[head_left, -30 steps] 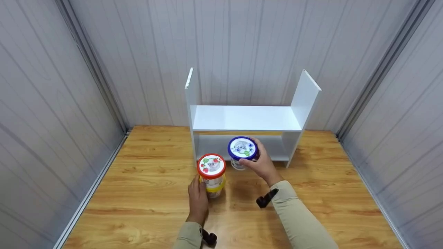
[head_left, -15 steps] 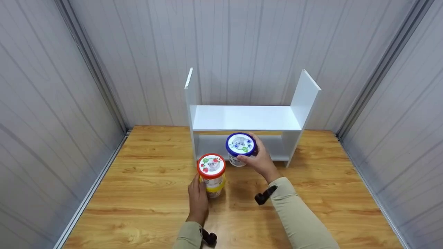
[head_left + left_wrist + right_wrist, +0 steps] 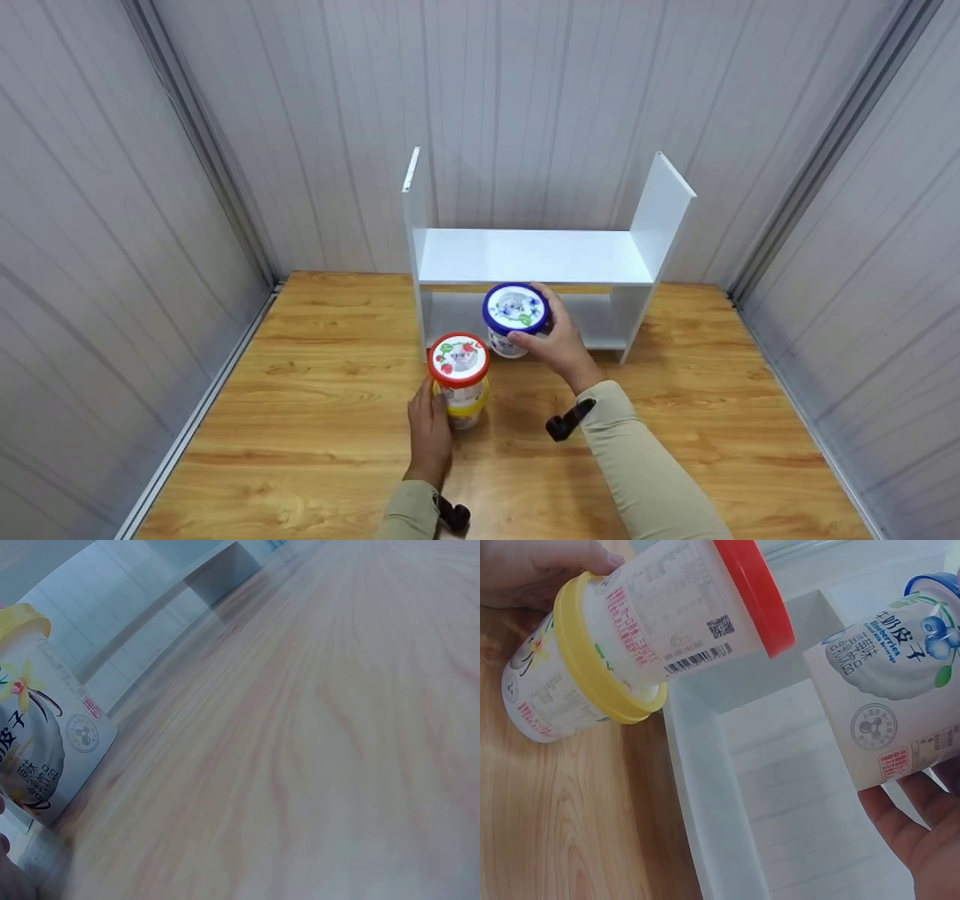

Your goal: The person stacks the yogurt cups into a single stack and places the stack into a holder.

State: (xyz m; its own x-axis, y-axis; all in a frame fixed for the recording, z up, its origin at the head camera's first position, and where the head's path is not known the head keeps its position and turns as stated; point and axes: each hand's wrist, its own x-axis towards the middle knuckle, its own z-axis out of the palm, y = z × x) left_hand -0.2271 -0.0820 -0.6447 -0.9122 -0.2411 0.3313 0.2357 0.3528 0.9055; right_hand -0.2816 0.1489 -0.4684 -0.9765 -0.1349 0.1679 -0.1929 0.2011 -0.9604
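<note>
My right hand grips a blue-lidded blueberry milk cup, thumb on the near side and fingers behind. This cup hangs in front of the shelf's lower compartment, close to the stacked pair. A red-lidded cup stands on top of a yellow-lidded cup on the table. My left hand holds the stack from the left around the yellow lid. In the right wrist view, the red-lidded cup leans slightly off-centre on the yellow lid. The left wrist view shows the yellow-lidded cup's vanilla-flower print.
Behind the cups a white two-level shelf stands against the panelled back wall. Its tall side boards rise left and right. Wood-grain tabletop spreads around, and grey panelled walls close both sides.
My right hand has moved the blue-lidded cup a little to the left and up, toward the shelf. My left hand and the stacked cups have stayed put.
</note>
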